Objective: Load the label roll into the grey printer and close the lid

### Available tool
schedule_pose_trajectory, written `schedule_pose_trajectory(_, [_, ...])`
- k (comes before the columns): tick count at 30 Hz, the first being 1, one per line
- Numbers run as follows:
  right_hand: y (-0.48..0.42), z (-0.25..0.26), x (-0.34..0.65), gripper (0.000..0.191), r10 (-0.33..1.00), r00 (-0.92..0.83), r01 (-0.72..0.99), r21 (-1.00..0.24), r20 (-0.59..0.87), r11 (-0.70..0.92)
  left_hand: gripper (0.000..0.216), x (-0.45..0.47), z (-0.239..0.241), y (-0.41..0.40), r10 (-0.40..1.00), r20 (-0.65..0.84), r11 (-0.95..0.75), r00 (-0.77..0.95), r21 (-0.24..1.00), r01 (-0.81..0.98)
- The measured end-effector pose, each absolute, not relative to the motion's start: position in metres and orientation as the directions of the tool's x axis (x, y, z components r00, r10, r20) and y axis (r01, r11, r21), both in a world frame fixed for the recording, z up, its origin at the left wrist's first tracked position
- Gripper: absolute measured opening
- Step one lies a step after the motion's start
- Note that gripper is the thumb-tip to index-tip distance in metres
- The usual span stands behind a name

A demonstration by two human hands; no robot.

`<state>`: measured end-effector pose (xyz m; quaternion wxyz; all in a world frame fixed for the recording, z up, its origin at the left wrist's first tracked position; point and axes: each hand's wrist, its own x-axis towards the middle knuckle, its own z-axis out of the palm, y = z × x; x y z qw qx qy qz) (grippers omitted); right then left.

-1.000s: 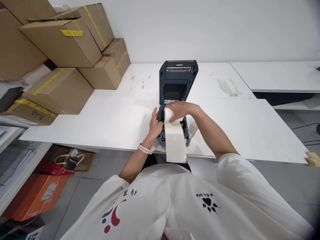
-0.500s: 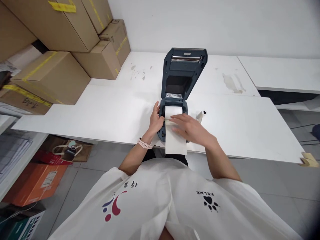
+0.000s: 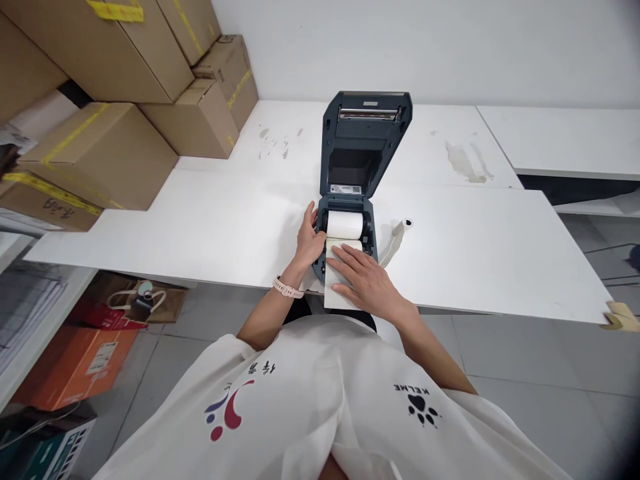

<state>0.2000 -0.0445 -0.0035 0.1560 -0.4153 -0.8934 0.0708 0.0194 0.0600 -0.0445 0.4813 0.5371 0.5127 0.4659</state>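
Observation:
A dark blue-grey label printer [image 3: 367, 177] stands on the white table with its lid raised. Inside its base sits a roll of white label paper [image 3: 345, 225], and the loose strip [image 3: 333, 290] runs toward me past the table's front edge. My left hand [image 3: 309, 240] grips the printer's left side, thumb at the inner edge by the roll and fingers along the outside. Flat on the strip lies my right hand [image 3: 363, 275], palm down with the fingers stretched out; it covers part of the paper and the printer's front.
A small roll core with a curling strip [image 3: 399, 235] lies right of the printer. Cardboard boxes [image 3: 105, 157] are stacked on the left of the table [image 3: 240, 220]. Below, at left, are an orange box [image 3: 75, 367] and bags [image 3: 143, 303]. The wall rises behind.
My right hand has moved down and slightly left, sliding toward me from beside the roll to rest flat on the strip. More of the roll now shows. The left hand keeps its place.

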Motion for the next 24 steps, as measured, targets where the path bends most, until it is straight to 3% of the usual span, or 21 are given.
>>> schedule_pose_trajectory(24, [-0.043,-0.006,0.201,0.053,0.773,-0.597,0.708,-0.313,0.213,0.633,0.081,0.019,-0.034,0.052,0.999,-0.018,0.014,0.044,0.996,0.090])
